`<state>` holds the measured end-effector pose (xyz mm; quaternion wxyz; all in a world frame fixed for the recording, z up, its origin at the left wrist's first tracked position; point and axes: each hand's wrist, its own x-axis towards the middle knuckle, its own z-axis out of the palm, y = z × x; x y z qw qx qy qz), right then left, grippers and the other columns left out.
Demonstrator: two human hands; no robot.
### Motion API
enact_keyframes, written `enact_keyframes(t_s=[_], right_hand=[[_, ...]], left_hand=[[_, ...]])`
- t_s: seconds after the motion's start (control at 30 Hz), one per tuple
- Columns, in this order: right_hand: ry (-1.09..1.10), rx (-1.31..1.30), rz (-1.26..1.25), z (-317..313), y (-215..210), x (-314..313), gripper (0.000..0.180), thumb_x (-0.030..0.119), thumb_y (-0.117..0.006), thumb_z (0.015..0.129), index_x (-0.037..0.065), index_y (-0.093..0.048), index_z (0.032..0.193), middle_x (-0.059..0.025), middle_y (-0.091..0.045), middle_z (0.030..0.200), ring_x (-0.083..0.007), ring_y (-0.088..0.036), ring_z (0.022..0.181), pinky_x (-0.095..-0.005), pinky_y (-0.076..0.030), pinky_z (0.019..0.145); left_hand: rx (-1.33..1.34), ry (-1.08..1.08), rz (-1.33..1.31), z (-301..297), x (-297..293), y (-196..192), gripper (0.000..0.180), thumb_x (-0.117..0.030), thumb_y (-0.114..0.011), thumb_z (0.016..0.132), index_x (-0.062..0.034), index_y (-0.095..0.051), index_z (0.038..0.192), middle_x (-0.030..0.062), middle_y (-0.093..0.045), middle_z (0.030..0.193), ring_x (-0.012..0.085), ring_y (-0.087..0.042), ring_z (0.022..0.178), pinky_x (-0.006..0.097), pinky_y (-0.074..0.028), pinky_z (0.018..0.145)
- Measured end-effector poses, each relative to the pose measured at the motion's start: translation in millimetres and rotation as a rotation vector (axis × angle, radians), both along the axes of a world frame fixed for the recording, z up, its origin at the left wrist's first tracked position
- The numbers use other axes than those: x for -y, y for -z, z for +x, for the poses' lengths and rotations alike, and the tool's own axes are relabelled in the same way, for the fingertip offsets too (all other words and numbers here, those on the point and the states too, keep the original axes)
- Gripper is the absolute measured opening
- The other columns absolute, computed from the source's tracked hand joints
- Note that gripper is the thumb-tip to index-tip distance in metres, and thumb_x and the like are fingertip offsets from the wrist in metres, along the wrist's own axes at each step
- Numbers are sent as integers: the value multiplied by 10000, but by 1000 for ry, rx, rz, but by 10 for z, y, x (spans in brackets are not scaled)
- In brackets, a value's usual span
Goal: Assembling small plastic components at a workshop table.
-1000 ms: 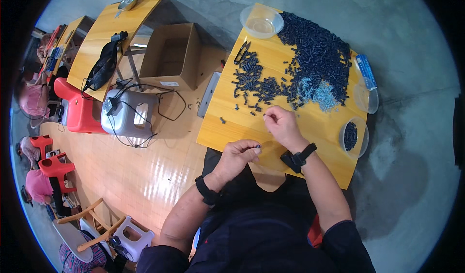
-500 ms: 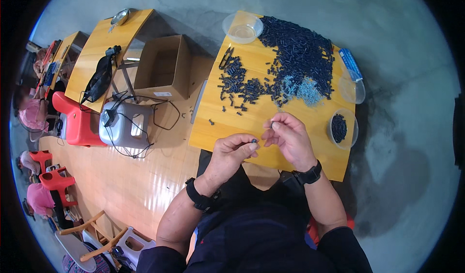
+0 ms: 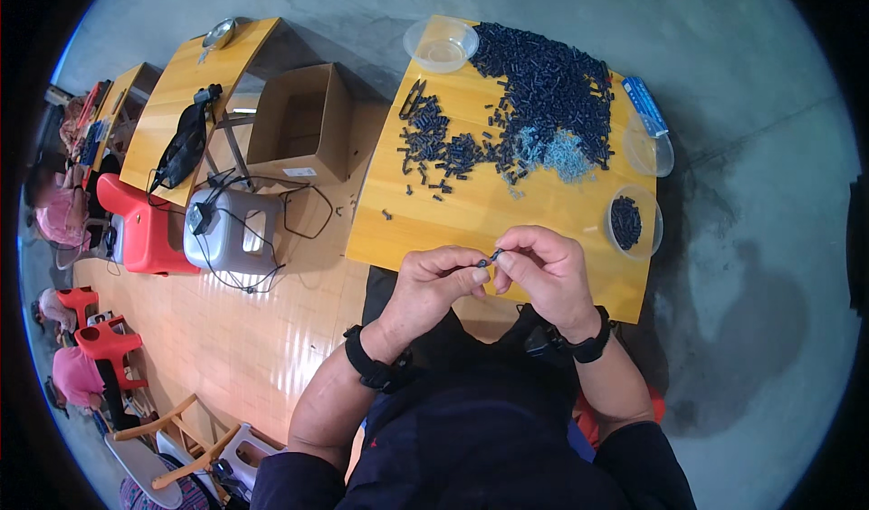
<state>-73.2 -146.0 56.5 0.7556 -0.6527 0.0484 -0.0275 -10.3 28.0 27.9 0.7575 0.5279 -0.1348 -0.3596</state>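
A small dark part [image 3: 494, 257], short and slim, sits pinched between the fingertips of both hands just above the near edge of the wooden desk [image 3: 471, 216]; it is too small to make out its shape beyond that. The left hand [image 3: 436, 285] curls closed around its near end, thumb and forefinger pressed together, while the right hand [image 3: 543, 270] closes on the other end from the right, so the part bridges the two grips where the fingertips meet. Each wrist wears a black band. Farther up the desk lies a big heap of dark small pieces [image 3: 543, 85], with a looser scatter [image 3: 434, 143] trailing to its left and a patch of pale blue bits [image 3: 557, 152] at its near side. A clear bowl holding dark pieces [image 3: 632, 222] stands at the desk's right edge, an empty clear bowl [image 3: 441, 44] at the far corner. Left of the desk stands an open cardboard box [image 3: 297, 125].
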Motion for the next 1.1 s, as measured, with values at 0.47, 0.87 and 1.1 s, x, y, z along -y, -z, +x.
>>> enact_keyframes(t_s=[0.47,0.87,1.1], right_hand=[[-6,24,-131,10,0,-58,103,-29,-582,875,-35,-608,974,-54,-593,851,-80,-596,668,-205,-487,587],[-74,108,-256,60,-13,-25,112,-52,-601,841,-26,-629,946,-64,-581,813,-107,-595,677,-224,-466,580],[-101,198,-335,79,-12,53,105,-49,-633,814,4,-656,902,-70,-610,807,-157,-610,713,-262,-475,613]], left_hand=[[42,23,37,17,-52,-37,130,-33,-623,875,23,-682,976,53,-676,872,89,-608,755,234,-522,668],[-1,27,47,31,-65,-46,118,-43,-625,880,29,-680,956,46,-669,815,85,-600,678,219,-498,630],[-130,116,-63,32,-71,-46,88,-19,-612,881,40,-651,933,76,-655,779,131,-619,650,253,-530,613]])
